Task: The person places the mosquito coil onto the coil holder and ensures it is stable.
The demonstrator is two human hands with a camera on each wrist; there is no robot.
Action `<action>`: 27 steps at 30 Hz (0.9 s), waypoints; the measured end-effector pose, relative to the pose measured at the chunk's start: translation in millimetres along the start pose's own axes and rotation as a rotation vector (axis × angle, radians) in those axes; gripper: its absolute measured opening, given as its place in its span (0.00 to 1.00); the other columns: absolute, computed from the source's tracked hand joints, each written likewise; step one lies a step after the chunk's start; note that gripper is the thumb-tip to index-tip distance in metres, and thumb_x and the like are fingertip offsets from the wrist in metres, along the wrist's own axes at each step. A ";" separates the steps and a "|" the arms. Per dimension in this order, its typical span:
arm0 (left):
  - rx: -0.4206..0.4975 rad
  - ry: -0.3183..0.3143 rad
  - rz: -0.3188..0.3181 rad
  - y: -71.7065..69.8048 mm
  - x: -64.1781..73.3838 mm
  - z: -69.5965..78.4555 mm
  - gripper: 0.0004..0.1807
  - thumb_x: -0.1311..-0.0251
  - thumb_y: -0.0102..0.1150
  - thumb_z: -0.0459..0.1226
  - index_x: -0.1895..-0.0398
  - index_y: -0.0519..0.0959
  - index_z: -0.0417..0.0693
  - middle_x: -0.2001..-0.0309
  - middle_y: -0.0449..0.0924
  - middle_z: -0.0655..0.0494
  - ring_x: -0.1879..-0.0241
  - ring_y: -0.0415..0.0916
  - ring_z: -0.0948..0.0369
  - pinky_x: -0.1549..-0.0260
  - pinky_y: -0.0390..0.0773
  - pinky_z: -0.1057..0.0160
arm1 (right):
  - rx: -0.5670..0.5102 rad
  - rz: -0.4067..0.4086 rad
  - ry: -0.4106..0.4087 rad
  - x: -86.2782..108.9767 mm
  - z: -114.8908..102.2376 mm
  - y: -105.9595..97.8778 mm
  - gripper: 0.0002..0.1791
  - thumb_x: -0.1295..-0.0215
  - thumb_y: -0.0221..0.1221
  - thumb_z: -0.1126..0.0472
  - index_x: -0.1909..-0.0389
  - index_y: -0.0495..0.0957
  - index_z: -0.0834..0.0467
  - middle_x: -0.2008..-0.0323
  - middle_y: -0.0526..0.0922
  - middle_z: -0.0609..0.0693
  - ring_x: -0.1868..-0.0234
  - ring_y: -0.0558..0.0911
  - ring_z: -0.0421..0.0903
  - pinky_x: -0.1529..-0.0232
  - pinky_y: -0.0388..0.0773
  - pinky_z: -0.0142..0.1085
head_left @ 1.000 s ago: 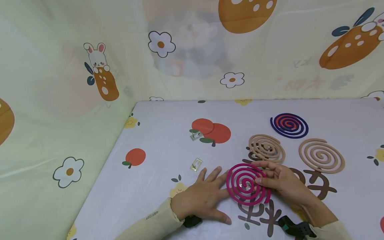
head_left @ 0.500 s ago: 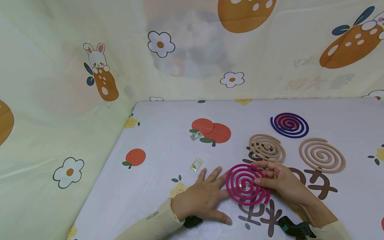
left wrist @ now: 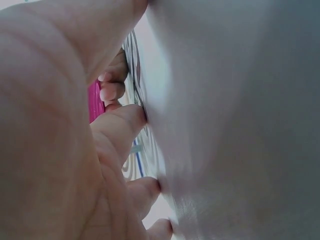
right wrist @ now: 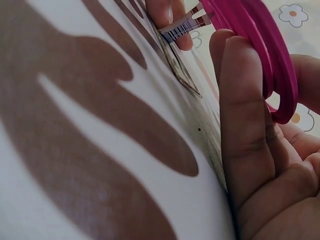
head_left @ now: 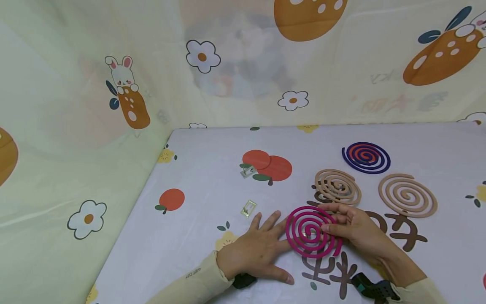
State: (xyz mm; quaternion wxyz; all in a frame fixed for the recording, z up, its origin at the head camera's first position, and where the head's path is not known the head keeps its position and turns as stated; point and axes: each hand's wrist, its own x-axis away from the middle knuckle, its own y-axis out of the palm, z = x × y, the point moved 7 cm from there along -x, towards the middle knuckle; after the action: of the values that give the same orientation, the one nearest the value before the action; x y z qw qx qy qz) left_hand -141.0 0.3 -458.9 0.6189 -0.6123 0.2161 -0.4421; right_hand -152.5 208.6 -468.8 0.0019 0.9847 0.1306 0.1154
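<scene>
My right hand [head_left: 360, 236] pinches a magenta mosquito coil [head_left: 311, 228] between thumb and fingers at its right side. In the right wrist view the coil [right wrist: 278, 60] is tilted above the cloth, over a small metal coil stand [right wrist: 187, 82]. The stand's raised strip, with a barcode-like print, reaches up to the coil; whether it is fixed into it I cannot tell. My left hand [head_left: 258, 253] lies palm down with spread fingers, its fingertips on the cloth. Its index finger reaches under the coil, and a fingertip [right wrist: 159, 11] touches the stand's strip or base.
Two tan coils [head_left: 408, 196] and a dark blue coil with a red one nested in it [head_left: 366, 157] lie behind the right hand. Two more metal stands [head_left: 249, 208] lie beyond the left hand. Printed curtains rise at the back and left.
</scene>
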 end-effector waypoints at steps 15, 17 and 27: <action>-0.012 -0.003 -0.009 2.0 -1.0 -0.3 0.53 0.45 0.53 0.77 0.17 0.48 0.82 0.14 0.39 0.59 0.16 0.34 0.47 0.25 0.47 0.31 | -0.064 0.009 0.008 -0.6 2.1 -2.0 0.30 0.29 0.64 0.68 0.30 0.66 0.70 0.55 0.90 0.54 0.56 0.89 0.44 0.54 0.86 0.35; -0.006 -0.003 -0.013 2.6 -1.3 -0.4 0.53 0.45 0.53 0.77 0.17 0.48 0.82 0.14 0.39 0.60 0.16 0.34 0.48 0.25 0.47 0.31 | -0.079 0.006 0.005 -0.8 2.4 -1.8 0.30 0.29 0.64 0.69 0.30 0.66 0.69 0.56 0.89 0.55 0.56 0.89 0.45 0.55 0.86 0.35; -0.016 0.004 -0.007 3.0 -2.0 -1.0 0.53 0.44 0.53 0.78 0.17 0.47 0.82 0.14 0.39 0.60 0.16 0.34 0.47 0.25 0.47 0.31 | -0.120 0.011 -0.002 -1.4 3.4 -1.7 0.25 0.29 0.64 0.69 0.34 0.71 0.62 0.59 0.89 0.54 0.60 0.89 0.44 0.58 0.86 0.35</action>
State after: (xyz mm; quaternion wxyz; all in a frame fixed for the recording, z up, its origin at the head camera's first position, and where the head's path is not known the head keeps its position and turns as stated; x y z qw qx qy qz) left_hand -141.9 0.9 -462.4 0.6120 -0.6172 0.2186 -0.4436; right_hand -153.5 210.0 -472.5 0.0604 0.9837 0.1181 0.1218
